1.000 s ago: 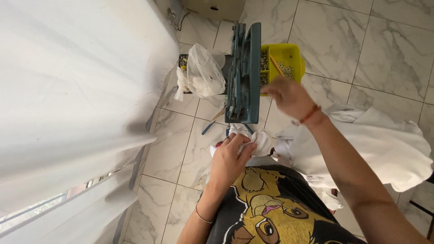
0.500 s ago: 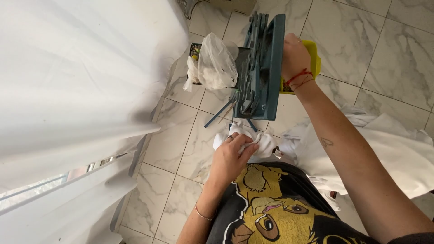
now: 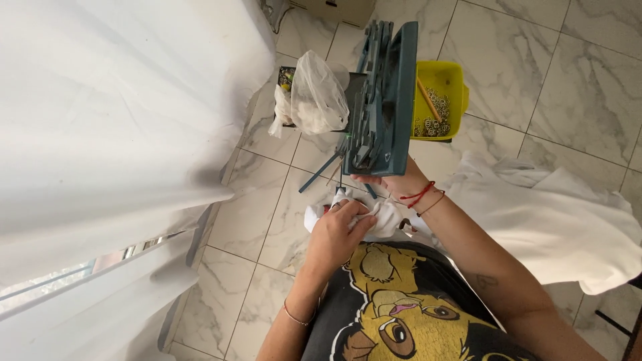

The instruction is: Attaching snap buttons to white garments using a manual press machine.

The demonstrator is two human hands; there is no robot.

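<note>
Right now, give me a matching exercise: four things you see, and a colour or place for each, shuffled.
Things:
1. flat tray
2. small bin
3. crumpled cloth
4. plastic bag

Descriptions:
A. yellow, on the floor
B. see-through, beside the curtain
C. dark teal, held up on edge by the right hand
D. white, under the left hand

Pairs: 1-C, 2-A, 3-D, 4-B

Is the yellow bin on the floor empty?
No. The yellow bin holds a pile of small metal rings and a wooden stick, beside the blue-grey frame that the right hand grips.
</note>
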